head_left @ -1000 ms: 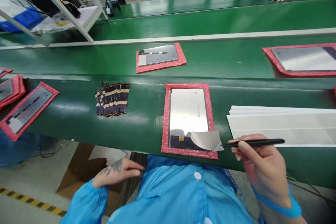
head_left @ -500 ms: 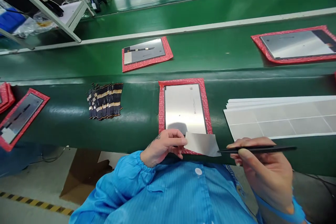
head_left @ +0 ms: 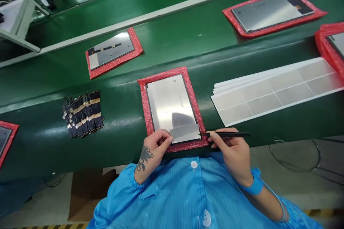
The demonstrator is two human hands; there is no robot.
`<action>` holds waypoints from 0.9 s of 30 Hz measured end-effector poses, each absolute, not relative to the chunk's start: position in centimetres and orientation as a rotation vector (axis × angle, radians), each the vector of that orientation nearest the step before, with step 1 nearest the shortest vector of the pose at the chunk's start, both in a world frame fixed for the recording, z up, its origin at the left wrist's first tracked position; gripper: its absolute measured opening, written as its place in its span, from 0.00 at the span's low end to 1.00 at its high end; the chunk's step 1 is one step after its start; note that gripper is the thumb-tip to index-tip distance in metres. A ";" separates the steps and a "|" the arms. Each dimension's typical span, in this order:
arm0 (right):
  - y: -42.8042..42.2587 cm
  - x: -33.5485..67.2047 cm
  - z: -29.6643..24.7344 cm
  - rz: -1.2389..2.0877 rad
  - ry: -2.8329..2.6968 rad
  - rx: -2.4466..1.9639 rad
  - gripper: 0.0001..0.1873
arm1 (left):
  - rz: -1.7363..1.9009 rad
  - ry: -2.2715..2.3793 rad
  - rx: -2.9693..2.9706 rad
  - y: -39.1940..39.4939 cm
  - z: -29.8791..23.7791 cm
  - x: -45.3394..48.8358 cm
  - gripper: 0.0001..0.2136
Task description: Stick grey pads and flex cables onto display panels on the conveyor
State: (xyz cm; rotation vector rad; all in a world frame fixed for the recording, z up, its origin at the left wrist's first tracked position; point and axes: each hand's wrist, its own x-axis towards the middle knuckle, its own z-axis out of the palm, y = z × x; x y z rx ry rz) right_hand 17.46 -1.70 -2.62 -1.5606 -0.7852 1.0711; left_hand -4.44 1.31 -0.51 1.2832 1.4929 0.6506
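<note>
Though thin, film (head_left: 185, 132) against left hand (head_left: 153, 150).

Bright light, apparently from overhead, flares white on the flat silver rectangular panel (head_left: 169, 102), where a dark rounded patch, shadow or reflection, dulls the lower part. Soft sheen streaks the smooth green counter (head_left: 120, 128). The centre looks fairly crisp; the upper left corner is blurred, and wide-angle stretching skews the edges.

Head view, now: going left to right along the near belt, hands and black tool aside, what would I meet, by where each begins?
Left-edge panel → dark strips → middle panel → sheet stack → right-edge panel.
</note>
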 end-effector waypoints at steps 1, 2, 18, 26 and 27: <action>-2.0 17.3 -2.8 1.050 -0.802 -1.577 0.20 | 0.651 1.510 1.335 1.2 -0.6 -4.4 0.11; -2.3 17.2 -3.0 1.020 -0.824 -1.593 0.20 | 0.650 1.523 1.378 1.2 -0.8 -4.4 0.11; -3.4 17.3 -3.7 0.821 -1.053 -1.643 0.05 | 0.606 1.625 1.687 -0.1 -1.6 -4.2 0.10; -3.3 17.2 -3.3 0.820 -1.033 -1.636 0.02 | 0.608 1.613 1.744 -0.2 -1.5 -4.2 0.09; -3.3 17.2 -3.3 0.826 -1.030 -1.637 0.02 | 0.609 1.609 1.752 -0.2 -1.5 -4.2 0.09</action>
